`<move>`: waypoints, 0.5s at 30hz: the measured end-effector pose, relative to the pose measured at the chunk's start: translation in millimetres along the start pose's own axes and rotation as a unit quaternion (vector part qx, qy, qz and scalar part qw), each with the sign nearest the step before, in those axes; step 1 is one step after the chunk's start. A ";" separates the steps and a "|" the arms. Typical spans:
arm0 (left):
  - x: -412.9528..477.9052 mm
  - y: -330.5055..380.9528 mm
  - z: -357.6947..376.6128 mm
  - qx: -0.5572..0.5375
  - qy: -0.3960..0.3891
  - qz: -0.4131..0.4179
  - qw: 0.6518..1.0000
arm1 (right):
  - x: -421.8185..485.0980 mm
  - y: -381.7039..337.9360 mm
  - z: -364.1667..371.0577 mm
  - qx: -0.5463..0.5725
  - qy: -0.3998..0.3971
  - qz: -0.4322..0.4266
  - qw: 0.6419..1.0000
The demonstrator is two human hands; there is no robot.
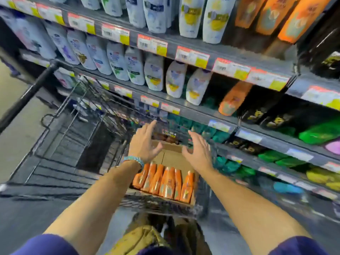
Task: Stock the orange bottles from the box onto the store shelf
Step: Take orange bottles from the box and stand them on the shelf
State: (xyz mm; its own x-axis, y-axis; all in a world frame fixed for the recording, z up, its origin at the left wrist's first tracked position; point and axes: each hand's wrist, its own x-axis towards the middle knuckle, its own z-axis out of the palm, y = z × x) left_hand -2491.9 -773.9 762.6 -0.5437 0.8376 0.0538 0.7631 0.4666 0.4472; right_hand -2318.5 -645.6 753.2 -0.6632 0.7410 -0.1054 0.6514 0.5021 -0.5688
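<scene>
Orange bottles [163, 183] lie side by side in the near half of the cardboard box [173, 155], which rests in the wire cart [60, 155], apparently parked against the shelving for short reaches. Just beyond the bottles, over the box's bare far half, left hand [144, 144] and right hand [198, 153] hover spread and empty. Farther off, above the box, one matching bottle [232, 98] stands on the store shelf [198, 109], likely marking the slot to fill.

Six orange bottles [163, 183] in one box [171, 155]; two hands.
</scene>
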 end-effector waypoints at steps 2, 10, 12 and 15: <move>-23.8 -20.8 30.9 0.003 -0.058 -0.038 0.998 | -7.4 14.5 36.2 0.022 -0.057 0.019 0.998; -69.1 -113.8 144.6 0.050 -0.177 -0.097 0.978 | -22.7 75.2 162.8 0.021 -0.183 0.059 0.981; -66.8 -130.2 165.7 0.050 -0.186 -0.121 0.974 | -21.8 90.0 192.8 0.031 -0.193 0.086 0.977; -62.6 -142.6 191.9 0.032 -0.191 -0.146 0.970 | -19.1 104.0 230.5 0.027 -0.201 0.134 0.970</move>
State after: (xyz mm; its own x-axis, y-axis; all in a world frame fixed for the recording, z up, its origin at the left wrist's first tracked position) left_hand -2499.6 -838.4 524.1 -0.5799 0.7061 -0.4063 0.6235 0.7057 0.3365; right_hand -2323.0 -710.3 508.1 -0.5693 0.6030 -0.5588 0.8076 0.2827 -0.5176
